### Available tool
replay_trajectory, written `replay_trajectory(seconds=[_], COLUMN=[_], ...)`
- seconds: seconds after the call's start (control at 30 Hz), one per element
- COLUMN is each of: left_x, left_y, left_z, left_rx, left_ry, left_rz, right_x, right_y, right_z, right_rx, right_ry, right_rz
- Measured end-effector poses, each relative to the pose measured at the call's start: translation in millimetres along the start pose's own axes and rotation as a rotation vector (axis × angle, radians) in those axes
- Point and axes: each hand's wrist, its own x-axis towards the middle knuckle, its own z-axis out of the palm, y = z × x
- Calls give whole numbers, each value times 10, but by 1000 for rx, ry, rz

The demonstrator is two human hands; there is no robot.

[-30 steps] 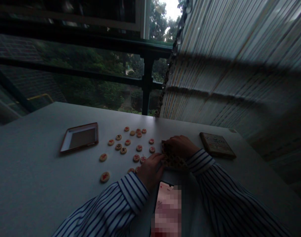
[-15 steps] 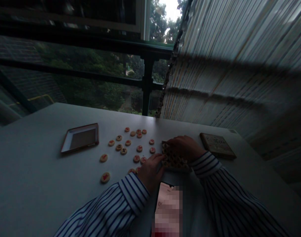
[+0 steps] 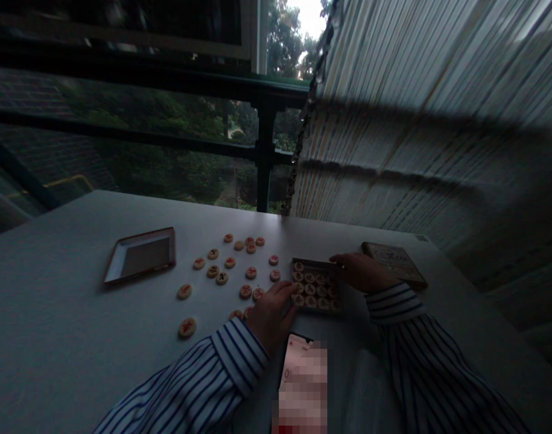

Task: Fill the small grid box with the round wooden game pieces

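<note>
A shallow open box point(image 3: 340, 311) in front of me holds rows of round Chinese chess pieces point(image 3: 320, 290), their dark characters facing up. My left hand point(image 3: 273, 313) steadies the box at its left side, fingertips on the wall; its far fingers are partly hidden. Over the far right corner, my right hand point(image 3: 361, 269) has its forefinger stretched out and its thumb lower, with no piece visible between them. It covers part of the right-hand column. To the left lie loose pieces, mostly with red characters, such as one red piece point(image 3: 251, 273); some sit close to my left wrist.
A shallow lid-like tray point(image 3: 107, 263) lies at the left. A flat, patterned box point(image 3: 393, 263) sits behind my right hand. A phone point(image 3: 298, 367) lies between my forearms. The white table point(image 3: 76, 331) ends at a window with dark railings point(image 3: 265, 150); a striped curtain point(image 3: 370, 132) hangs at right.
My right hand has drawn back to the right from over the box, uncovering the rows of pieces. My left hand stays at the box's left side. The view has shifted slightly.
</note>
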Motion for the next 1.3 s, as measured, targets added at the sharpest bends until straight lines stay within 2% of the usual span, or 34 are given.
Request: replay_trajectory(seconds=[0.47,0.83,1.3], left_x=[-5,-1,-18], left_y=[-3,41,20], left_z=[-11,-38,-21], left_rx=[4,4,1], left_ry=[-28,-39,-25], left_rz=[-13,-52,-27], right_x=[38,44,44], right_y=[1,14,-7], right_z=[24,44,24], right_rx=[-34,-22,-24], right_ry=[-27,8,7], right_rz=[-39,-31,-46])
